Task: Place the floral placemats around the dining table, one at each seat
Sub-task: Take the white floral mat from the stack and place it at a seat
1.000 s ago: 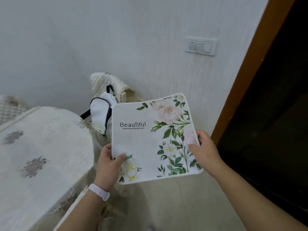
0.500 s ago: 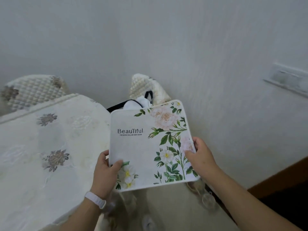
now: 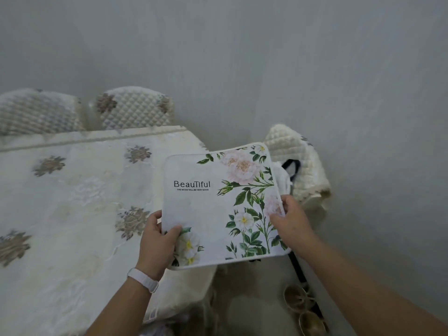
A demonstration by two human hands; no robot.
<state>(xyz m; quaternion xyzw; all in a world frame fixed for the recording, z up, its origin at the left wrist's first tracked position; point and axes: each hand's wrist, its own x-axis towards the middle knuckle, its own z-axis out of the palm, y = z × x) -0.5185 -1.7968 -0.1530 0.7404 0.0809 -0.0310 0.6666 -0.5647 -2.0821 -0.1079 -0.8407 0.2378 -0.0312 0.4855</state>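
Holding: floral placemat (image 3: 218,204) gripped by both hands, printed face up, "Beautiful" lettering readable
Left hand (image 3: 156,241): clamped on the near-left corner, thumb on top, white wristband (image 3: 143,278) on the wrist
Right hand (image 3: 289,221): clamped on the right edge around mid-height, thumb on top
Placemat position: in the air over the table's right corner, not yet touching the tablecloth (image 3: 72,202)
Stack: looks like a single mat, but whether others lie beneath it I cannot tell
Handling: judged light and thin; sheet stays nearly flat between two grips, so semi-stiff, flexible rather than limp
Fragility: none likely, tolerates a loose drop
Slip: surface looks smooth, could slide on the embroidered cloth
Grip advice: keep opposite edges, lower flat, release both sides together
Seats: padded chair backs (image 3: 133,110) at the far side, another chair (image 3: 298,156) right of the mat with a white bag (image 3: 282,180) on it
Progress: no mat seen on the table yet
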